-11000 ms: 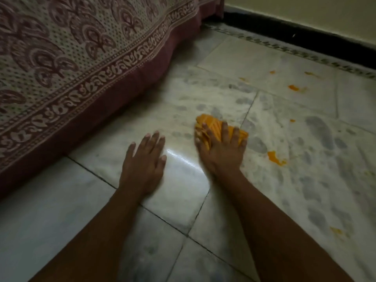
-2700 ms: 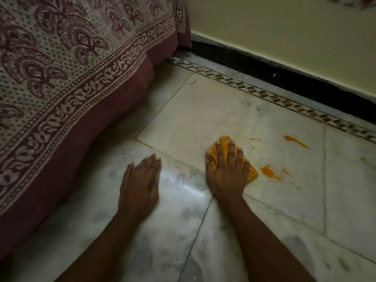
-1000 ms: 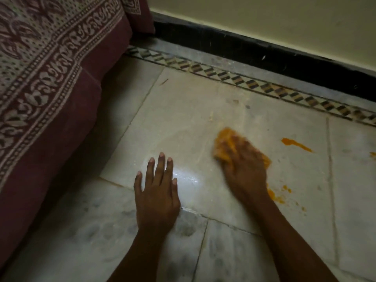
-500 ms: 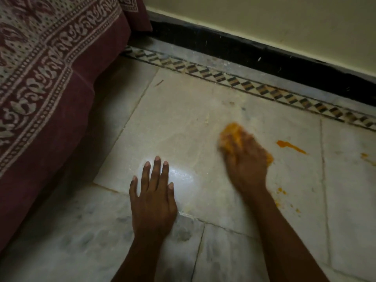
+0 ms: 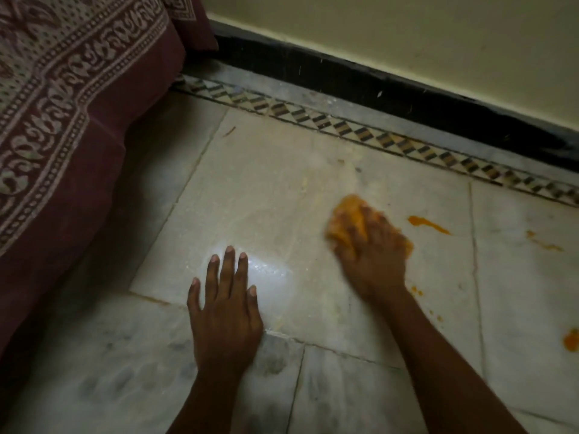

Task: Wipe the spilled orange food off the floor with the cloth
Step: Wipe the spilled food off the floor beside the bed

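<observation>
Two hands are working on the floor (image 5: 272, 189): the right hand (image 5: 371, 249) is pressing down on the cloth (image 5: 347, 220), fingers clenched over it and blurred, while the left hand (image 5: 224, 308) is lying flat and released, holding nothing. Several orange spills are lying beyond the cloth — a streak (image 5: 427, 224) just right of it, a fainter mark (image 5: 543, 242) farther right, a blob (image 5: 571, 339) well to its lower right, specks (image 5: 416, 291) by the wrist. Judging from its orange load, the cloth risks smearing food across clean marble rather than lifting it. No containers are showing.
</observation>
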